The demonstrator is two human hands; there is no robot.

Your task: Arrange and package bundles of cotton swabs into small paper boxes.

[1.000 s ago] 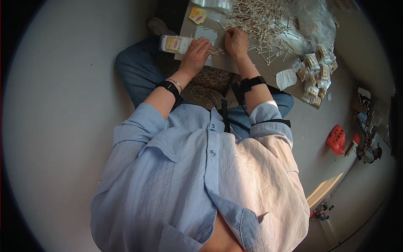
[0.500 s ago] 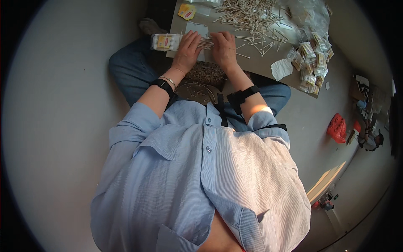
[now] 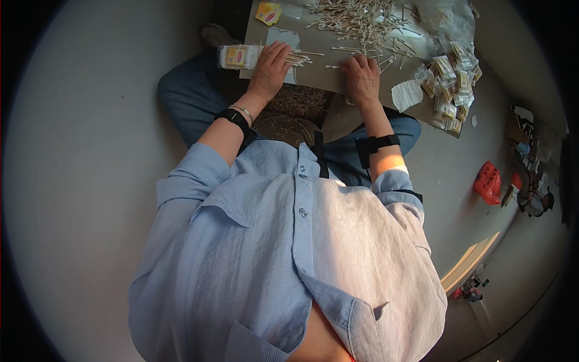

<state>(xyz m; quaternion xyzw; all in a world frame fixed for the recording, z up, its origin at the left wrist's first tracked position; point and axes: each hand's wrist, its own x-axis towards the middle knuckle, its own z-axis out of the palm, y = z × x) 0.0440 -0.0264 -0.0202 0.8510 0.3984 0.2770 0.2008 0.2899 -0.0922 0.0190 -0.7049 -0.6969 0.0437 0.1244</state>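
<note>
The left hand [image 3: 270, 71] rests palm down at the near left of the grey flat-topped table [image 3: 329, 80]. Its fingers lie together, bent closed over a loose bundle of thin pale cotton swabs [image 3: 301, 58], whose tips fan out to the right. Immediately left of this hand lies a clear plastic oblong pack with a yellow label [image 3: 235, 57], white swab heads showing inside. A pale grey flat card [image 3: 283, 37] lies partly beneath the fingers.

The right hand [image 3: 362, 79] is near the table's near edge, well apart from the left, fingers curled downward beside scattered loose swabs. Whether it has hold of any cannot be determined; the fingertips are obscured.

On the far side lies a large loose pile of wooden-stick cotton swabs [image 3: 362, 21]. A small yellow printed card [image 3: 268, 13] lies far left. To the right are a crumpled white paper piece [image 3: 407, 95], a heap of clear packs with yellow labels [image 3: 449, 90] and, farther, crumpled transparent plastic film [image 3: 443, 21].
</note>
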